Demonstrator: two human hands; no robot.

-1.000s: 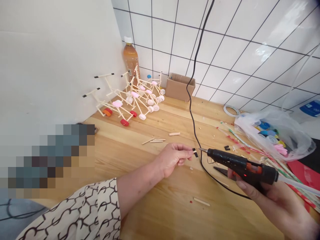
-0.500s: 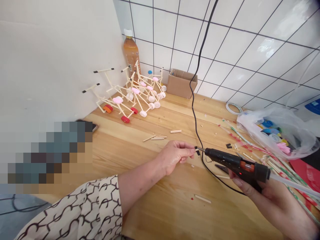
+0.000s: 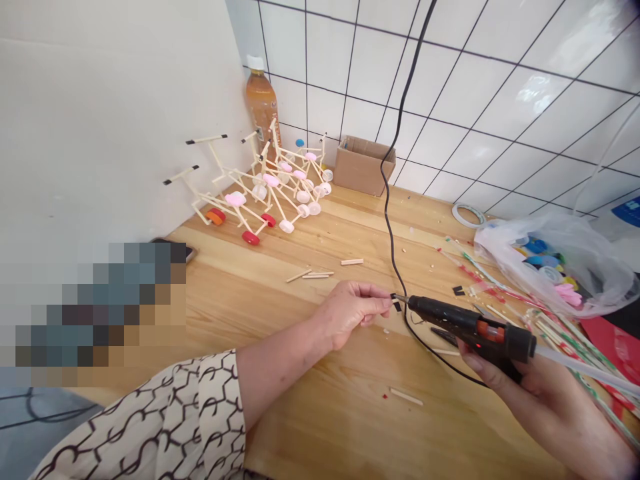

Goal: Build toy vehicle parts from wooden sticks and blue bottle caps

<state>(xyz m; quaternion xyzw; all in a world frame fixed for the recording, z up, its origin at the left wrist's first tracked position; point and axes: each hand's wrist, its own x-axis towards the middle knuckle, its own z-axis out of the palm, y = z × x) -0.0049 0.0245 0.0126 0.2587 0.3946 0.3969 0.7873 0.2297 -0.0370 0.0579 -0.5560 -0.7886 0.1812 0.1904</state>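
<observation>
Over the desk (image 3: 280,320), my left hand (image 3: 347,313) pinches a small black-tipped piece (image 3: 397,307) at the nozzle of the glue gun (image 3: 465,320) gripped in my right hand (image 3: 530,400), so a slip could burn those fingertips.

The wooden worktop (image 3: 300,307) bears stick models (image 3: 250,193) and a cardboard box (image 3: 364,167) beyond the hands, with loose sticks (image 3: 317,274) near the left hand (image 3: 353,313).
</observation>
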